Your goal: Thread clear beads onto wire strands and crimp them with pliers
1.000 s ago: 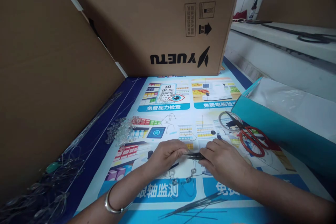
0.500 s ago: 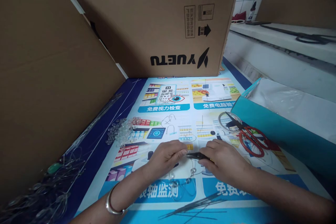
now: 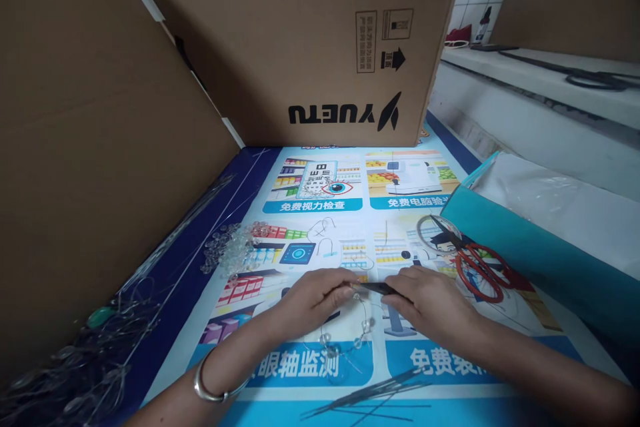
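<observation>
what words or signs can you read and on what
"YUETU", upside down: brown cardboard box
"免费视力检查": blue-and-white printed sheet
"免费电脑验", rest cut off: sheet
"眼轴监测", start covered: sheet
"免费", rest unclear: sheet
Black arrow: box
Too small or blurred: box's framed print, sheet's eye chart, small dark bottle's label

From my remote post, I read the brand "YUETU" [image 3: 331,115] upside down on a cardboard box [image 3: 280,33], near a black arrow [image 3: 393,59] that pointed right. Banners on the printed sheet [image 3: 265,410] carried "免费视力检查" [image 3: 313,205], "免费电脑验" [image 3: 417,202], its end cut off, "眼轴监测" [image 3: 300,363] and a partly covered "免费" [image 3: 426,361]. The bottle's label [image 3: 481,34] was too small for me to read.
</observation>
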Demonstrator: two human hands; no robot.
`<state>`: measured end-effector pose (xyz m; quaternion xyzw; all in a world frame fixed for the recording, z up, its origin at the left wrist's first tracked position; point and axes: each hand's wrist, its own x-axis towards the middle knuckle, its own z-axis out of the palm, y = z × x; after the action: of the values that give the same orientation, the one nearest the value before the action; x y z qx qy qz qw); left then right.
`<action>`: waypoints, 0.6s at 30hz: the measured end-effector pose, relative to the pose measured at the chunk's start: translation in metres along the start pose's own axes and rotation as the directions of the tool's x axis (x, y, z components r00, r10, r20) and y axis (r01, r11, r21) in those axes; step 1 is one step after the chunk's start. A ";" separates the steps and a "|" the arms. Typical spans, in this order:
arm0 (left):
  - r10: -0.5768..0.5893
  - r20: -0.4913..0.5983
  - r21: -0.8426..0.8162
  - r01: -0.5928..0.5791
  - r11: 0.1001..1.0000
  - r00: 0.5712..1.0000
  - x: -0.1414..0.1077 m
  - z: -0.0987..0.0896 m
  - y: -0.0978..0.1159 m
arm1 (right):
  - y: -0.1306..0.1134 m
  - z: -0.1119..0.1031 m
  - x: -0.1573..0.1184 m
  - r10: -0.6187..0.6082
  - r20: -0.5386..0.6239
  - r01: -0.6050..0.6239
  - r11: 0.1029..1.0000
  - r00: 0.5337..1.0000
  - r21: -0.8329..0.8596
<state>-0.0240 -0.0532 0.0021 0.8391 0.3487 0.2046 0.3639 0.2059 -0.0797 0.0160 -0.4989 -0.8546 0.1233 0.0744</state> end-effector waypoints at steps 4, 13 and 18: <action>-0.066 0.041 0.000 0.066 0.998 0.997 -0.002 -0.002 0.002 | 0.004 0.003 0.000 -0.007 -0.035 0.009 0.999 0.999 0.044; 0.031 0.006 0.026 -0.031 0.999 1.000 0.002 -0.003 0.002 | 0.012 0.016 0.000 -0.043 -0.144 0.055 0.995 0.989 0.084; 0.079 0.016 0.032 -0.080 0.996 0.997 0.001 -0.001 -0.004 | 0.013 0.020 0.001 -0.059 -0.188 0.079 0.992 0.980 0.100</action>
<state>-0.0255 -0.0502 -0.0005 0.8597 0.3157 0.2068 0.3442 0.2116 -0.0753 -0.0071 -0.4734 -0.8531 0.1195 0.1841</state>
